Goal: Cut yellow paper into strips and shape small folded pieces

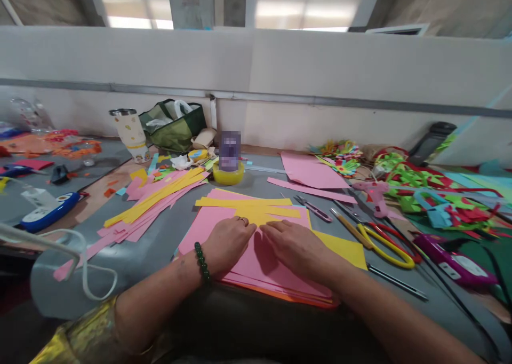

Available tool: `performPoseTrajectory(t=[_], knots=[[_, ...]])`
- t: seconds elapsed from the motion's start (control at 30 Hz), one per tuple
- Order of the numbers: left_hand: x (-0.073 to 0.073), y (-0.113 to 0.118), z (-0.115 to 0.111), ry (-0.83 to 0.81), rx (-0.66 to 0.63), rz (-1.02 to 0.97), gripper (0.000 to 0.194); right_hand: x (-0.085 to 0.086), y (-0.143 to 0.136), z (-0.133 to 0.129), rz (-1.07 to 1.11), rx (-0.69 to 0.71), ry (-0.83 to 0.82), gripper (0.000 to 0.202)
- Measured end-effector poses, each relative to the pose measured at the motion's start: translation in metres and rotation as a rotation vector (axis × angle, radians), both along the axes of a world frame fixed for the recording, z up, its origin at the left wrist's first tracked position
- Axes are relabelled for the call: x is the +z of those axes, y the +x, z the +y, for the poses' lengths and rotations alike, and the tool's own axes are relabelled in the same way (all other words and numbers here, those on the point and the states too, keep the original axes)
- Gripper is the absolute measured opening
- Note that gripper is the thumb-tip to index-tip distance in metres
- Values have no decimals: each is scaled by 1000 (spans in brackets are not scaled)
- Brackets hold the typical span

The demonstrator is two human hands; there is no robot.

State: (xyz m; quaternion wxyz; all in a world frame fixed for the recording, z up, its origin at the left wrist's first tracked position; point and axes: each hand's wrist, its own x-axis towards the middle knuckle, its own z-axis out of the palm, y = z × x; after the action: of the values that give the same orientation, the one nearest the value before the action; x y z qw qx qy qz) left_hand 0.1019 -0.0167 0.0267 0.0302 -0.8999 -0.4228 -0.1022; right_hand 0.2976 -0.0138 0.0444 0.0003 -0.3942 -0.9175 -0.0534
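Long yellow paper strip [240,203] at 12 o'clock from fingertips, axis 9-to-3; left hand [229,241], right hand [295,245] equally near (fingers bent; whether grasping, cannot tell).

Left hand [230,241] and right hand [296,246] side by side over the pink paper stack [256,273], fingers [276,228] down on the yellow paper [256,213] on top; can't tell if they're gripping it. Pink and yellow strips [160,201] piled left on the bench [156,257], blurred purple item [230,150] in a yellow stand [228,175] behind the stack. Right side: snips [316,209], yellow-handled scissors [400,265], pen [397,282], pink glue gun [376,198].
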Motion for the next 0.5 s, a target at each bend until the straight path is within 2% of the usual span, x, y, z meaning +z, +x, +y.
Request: performPoseTrajectory(t=[0.07, 0.2, 0.4, 0.43, 0.5], knots=[[0, -4, 0, -9, -5, 5, 19, -1, 8, 3, 37, -96, 12, 41], [3, -11, -4, -64, 6, 15, 20, -1, 28, 10, 11, -271, -121, 53], [7, -24, -14, -68, 172, -65, 16, -3, 28, 0, 37, -172, -138, 42], [6, -26, -14, -50, 220, -107, 21, -4, 26, -3, 54, -153, -139, 41], [2, -32, -12, -14, 314, -173, 43, -5, 24, -6, 103, -124, -135, 38]])
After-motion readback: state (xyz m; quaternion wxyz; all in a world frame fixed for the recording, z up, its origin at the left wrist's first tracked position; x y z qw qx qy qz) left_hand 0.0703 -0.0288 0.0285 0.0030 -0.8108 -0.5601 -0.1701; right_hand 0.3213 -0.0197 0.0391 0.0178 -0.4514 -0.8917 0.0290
